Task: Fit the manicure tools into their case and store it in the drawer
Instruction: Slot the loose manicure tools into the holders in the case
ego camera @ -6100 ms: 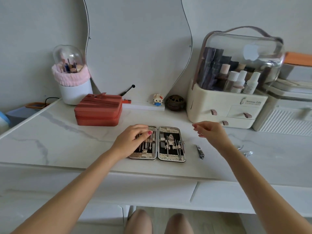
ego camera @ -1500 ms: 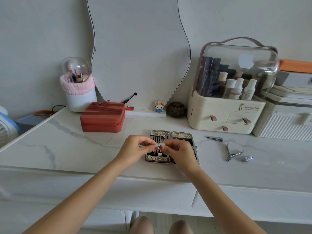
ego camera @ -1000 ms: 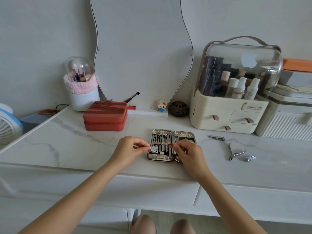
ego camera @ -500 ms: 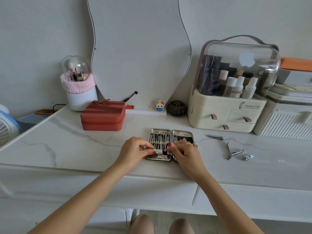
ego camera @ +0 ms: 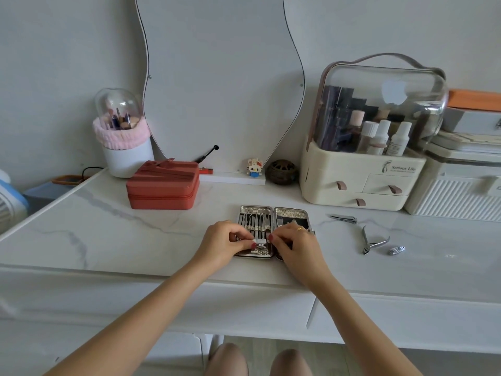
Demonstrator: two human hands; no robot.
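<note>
Lowered since half a second ago: small clipper [ego camera: 260, 243], now over the open case [ego camera: 273, 210] lying mid-table [ego camera: 108, 234]. I log left hand [ego camera: 226, 244] and right hand [ego camera: 295, 246] both pinching it. Nippers [ego camera: 371, 241] apart, rightward.

Red zip box [ego camera: 163, 185] (closed) beside white brush holder [ego camera: 127, 156]

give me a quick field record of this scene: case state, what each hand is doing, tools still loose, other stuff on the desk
case: manicure case lies open flat on the marble desk, tools in its left half
left hand: left hand pinches a small tool over the case's left half
right hand: right hand pinches the same small tool from the right
loose tools: nail clipper, cuticle nipper, small clipper, right of the case
other: red box, cosmetics organiser with shut drawers
</note>
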